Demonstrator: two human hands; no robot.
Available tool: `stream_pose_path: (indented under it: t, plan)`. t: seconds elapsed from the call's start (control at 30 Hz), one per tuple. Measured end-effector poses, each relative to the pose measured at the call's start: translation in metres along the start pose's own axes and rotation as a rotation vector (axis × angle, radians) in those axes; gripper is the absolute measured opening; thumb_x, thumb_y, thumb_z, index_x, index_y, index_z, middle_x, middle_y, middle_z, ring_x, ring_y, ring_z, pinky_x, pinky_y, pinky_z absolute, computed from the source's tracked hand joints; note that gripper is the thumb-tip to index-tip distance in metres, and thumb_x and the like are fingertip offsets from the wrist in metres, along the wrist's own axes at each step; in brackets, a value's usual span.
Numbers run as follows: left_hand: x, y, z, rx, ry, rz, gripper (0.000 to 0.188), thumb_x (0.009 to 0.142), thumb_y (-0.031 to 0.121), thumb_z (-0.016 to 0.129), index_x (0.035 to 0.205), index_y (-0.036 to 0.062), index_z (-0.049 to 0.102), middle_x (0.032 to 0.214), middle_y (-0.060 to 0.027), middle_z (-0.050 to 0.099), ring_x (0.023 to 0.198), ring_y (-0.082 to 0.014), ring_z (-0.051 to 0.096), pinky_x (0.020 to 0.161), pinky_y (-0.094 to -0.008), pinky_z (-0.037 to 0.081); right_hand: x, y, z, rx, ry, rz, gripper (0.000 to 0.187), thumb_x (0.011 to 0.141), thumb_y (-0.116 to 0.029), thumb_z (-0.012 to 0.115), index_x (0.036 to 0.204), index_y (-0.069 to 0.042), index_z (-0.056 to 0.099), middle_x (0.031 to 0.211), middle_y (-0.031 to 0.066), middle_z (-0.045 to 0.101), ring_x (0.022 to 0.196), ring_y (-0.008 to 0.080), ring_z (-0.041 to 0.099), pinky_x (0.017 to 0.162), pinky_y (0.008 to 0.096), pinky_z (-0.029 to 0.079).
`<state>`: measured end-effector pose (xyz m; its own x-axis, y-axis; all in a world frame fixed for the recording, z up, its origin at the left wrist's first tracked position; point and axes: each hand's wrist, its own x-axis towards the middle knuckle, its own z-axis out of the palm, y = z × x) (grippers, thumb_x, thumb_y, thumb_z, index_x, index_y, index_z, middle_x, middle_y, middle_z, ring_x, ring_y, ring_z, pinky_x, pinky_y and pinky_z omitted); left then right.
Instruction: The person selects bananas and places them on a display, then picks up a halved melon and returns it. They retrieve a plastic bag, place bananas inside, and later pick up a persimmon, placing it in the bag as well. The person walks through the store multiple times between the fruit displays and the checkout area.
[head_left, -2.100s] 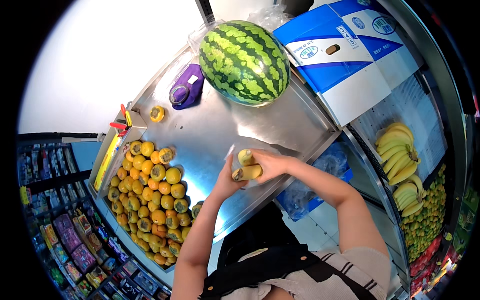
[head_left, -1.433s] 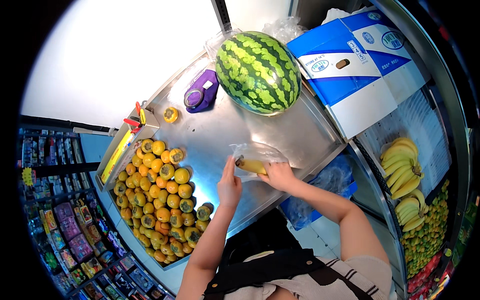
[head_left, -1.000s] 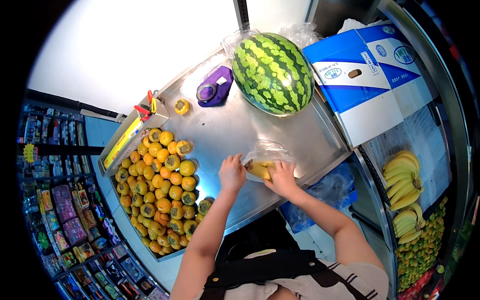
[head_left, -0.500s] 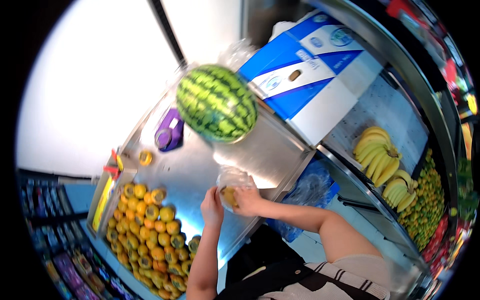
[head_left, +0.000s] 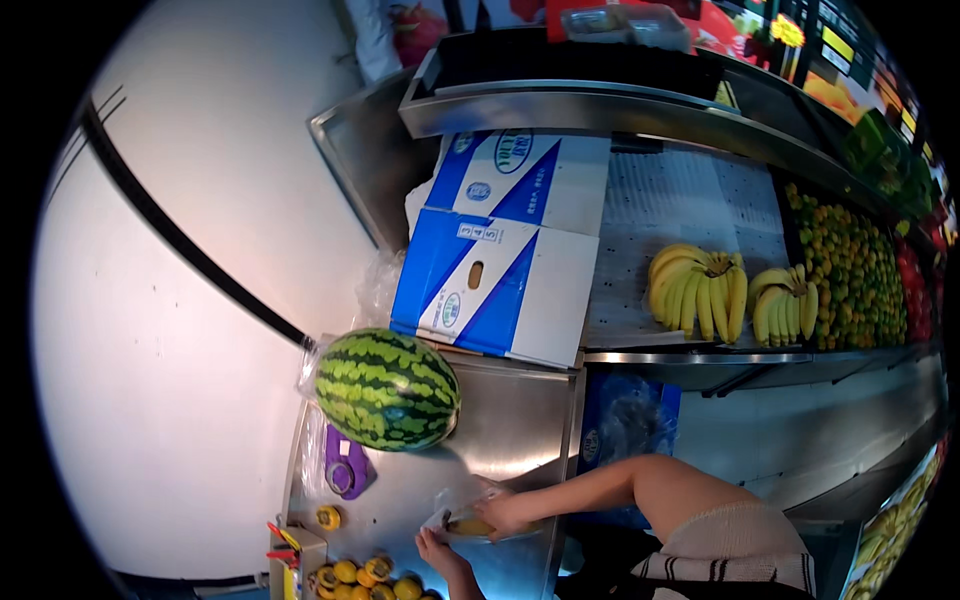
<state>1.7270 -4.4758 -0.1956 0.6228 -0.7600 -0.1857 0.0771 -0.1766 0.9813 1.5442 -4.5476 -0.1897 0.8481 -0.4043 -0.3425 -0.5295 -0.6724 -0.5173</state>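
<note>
Over the steel counter, both hands are at a clear plastic bag with something yellow and long in it, perhaps bananas. My left hand pinches the near left end of the bag. My right hand lies across its other side, fingers curled onto it and partly hidden by the film. A large striped watermelon rests beyond them on the counter. Left of the hands are a purple object with a roll of tape and a single persimmon.
Several persimmons lie at the near edge beside a small carton. A blue and white box stands behind the counter. To its right, banana bunches lie on a lined shelf, with small green-orange fruit beyond.
My view has turned, so most persimmons have left the picture and more of the shelves shows. The yellow thing in the bag now looks stretched out sideways between my hands.
</note>
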Motion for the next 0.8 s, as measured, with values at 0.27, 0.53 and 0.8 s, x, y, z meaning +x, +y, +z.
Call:
stream_pose_path:
  t: [0.27, 0.53, 0.8]
  plan:
    - [-0.012, 0.031, -0.004, -0.120, -0.352, -0.285, 0.019, 0.088, 0.019, 0.058, 0.099, 0.0039, 0.055, 0.085, -0.0038, 0.060, 0.069, -0.0154, 0.057, 0.058, -0.0280, 0.046, -0.028, 0.011, 0.010, 0.036, 0.029, 0.022, 0.070, 0.085, -0.053, 0.054, 0.123, 0.006, 0.056, 0.133, 0.0249, 0.049, 0.128, 0.0368, 0.046, 0.118, 0.0544, 0.002]
    - [-0.029, 0.075, 0.027, 0.863, -0.258, 0.474, 0.012, 0.087, 0.007, 0.061, 0.097, 0.0012, 0.063, 0.077, -0.0181, 0.066, 0.071, -0.0342, 0.065, 0.065, -0.0390, 0.052, -0.016, -0.012, 0.020, 0.044, -0.084, 0.137, 0.072, 0.084, -0.054, 0.053, 0.127, 0.004, 0.054, 0.131, 0.0215, 0.052, 0.126, 0.0353, 0.048, 0.118, 0.0535, 0.010]
    - [-0.077, 0.060, -0.006, 0.807, -0.576, 0.645, 0.033, 0.090, -0.004, 0.053, 0.120, 0.0060, 0.065, 0.078, -0.0143, 0.056, 0.065, -0.0317, 0.056, 0.060, -0.0385, 0.047, -0.011, 0.029, 0.017, -0.062, 0.132, 0.383, 0.041, 0.086, -0.031, 0.053, 0.122, -0.011, 0.059, 0.117, 0.0125, 0.061, 0.116, 0.0309, 0.052, 0.107, 0.0443, 0.035]
